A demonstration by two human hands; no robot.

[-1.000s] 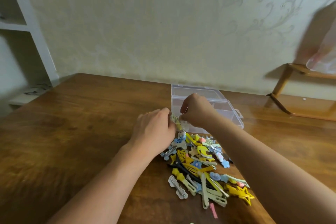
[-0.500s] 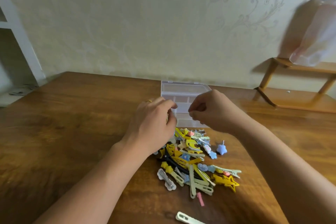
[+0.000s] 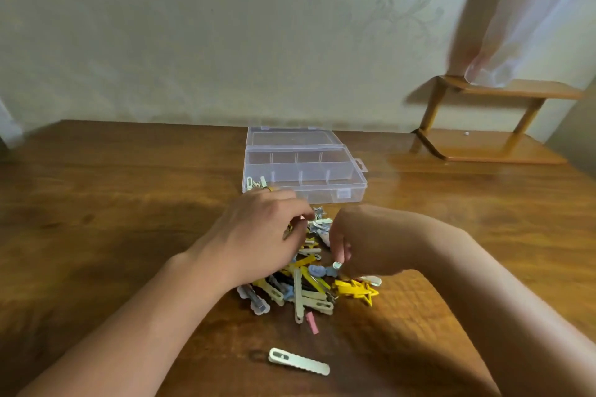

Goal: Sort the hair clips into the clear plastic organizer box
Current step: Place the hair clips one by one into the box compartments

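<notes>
Stray cream clip (image 3: 299, 361) lies nearest on the bench (image 3: 113, 235), then the clip pile (image 3: 306, 280) is worked by both hands, left grip (image 3: 258, 232) curled, pinch unclear, right grip (image 3: 358, 245) pinching a small clip, organizer box (image 3: 322, 180) kept open just beyond for short drops.

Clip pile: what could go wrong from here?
1. Both the left hand and right hand dig into the tangled clip pile; pulling one clip may drag others out.
2. A pale clip already lies apart near the table's front edge and could be missed or knocked off.
3. The organizer box is light and open; a nudge may shift it.
</notes>
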